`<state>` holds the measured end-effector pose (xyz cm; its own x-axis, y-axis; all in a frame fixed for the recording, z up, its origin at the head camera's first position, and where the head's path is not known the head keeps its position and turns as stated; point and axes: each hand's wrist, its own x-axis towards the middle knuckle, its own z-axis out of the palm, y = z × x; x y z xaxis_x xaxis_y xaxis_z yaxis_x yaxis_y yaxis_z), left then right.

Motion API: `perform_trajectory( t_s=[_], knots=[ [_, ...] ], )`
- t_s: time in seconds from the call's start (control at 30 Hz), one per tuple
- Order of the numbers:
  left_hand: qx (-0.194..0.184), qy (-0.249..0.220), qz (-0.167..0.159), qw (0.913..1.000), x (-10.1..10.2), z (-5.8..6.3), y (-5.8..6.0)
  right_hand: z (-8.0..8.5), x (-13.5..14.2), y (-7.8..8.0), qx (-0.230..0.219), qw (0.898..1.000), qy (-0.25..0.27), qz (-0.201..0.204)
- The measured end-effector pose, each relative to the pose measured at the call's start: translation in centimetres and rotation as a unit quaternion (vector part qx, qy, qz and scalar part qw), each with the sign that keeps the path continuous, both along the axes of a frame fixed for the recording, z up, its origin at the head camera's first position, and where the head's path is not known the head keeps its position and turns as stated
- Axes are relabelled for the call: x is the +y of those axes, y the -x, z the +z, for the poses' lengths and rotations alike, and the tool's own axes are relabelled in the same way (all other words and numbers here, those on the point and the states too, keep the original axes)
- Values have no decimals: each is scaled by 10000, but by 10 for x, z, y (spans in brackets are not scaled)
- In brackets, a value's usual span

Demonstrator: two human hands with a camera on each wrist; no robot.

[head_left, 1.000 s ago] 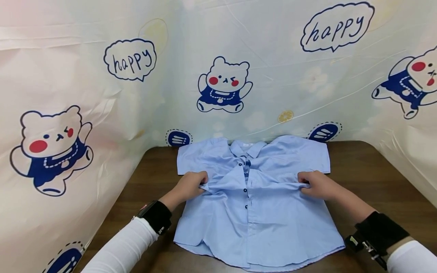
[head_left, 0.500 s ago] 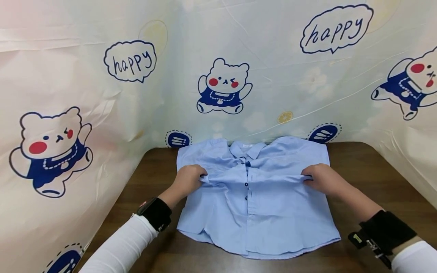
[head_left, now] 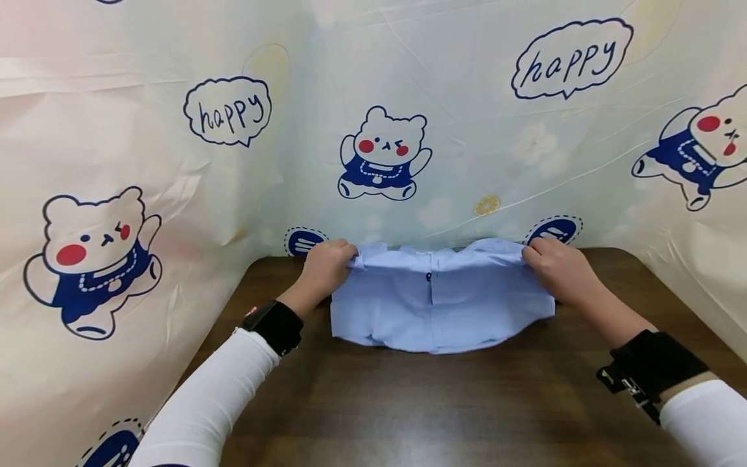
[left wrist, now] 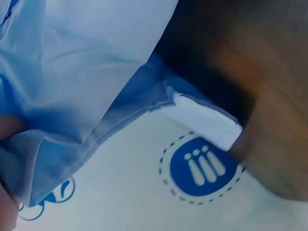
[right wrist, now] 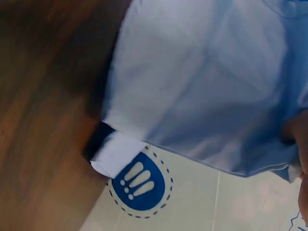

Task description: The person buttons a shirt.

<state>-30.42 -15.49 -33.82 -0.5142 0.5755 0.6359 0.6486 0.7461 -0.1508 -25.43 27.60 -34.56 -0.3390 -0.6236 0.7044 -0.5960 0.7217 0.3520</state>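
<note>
While both forearms angle forward and inward, the left hand [head_left: 328,264] and right hand [head_left: 559,266] grip the blue shirt [head_left: 391,298] at either side, fingers curled on the cloth, above the far end of the table [head_left: 408,408]. Left wrist view shows a pale flap [left wrist: 207,122] by the shirt's edge, plus most of a blue badge [left wrist: 204,166] on the backdrop [head_left: 455,162] (partly behind the hand in the head view). Shirt's visible spread runs long axis left to right, hem toward the person.
</note>
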Motion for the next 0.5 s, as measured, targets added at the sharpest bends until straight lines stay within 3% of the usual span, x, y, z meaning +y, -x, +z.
perform_trajectory(
  t_s=[0.1, 0.2, 0.33, 0.5],
  knots=[
    [530, -145, -356, 9979, -2, 2, -3, 1, -1, -3, 525, 9981, 42, 333],
    [955, -172, -882, 9914, -7, -9, -19, -7, -3, -20, 724, 9950, -10, 695],
    [1034, -20, -1515, 9830, -15, -36, -53, -27, -3, -57, 271, 9956, -231, 866],
    [557, 146, -1738, 9831, -21, -61, -91, -52, 3, -92, -653, 9935, -510, 787]
  ],
)
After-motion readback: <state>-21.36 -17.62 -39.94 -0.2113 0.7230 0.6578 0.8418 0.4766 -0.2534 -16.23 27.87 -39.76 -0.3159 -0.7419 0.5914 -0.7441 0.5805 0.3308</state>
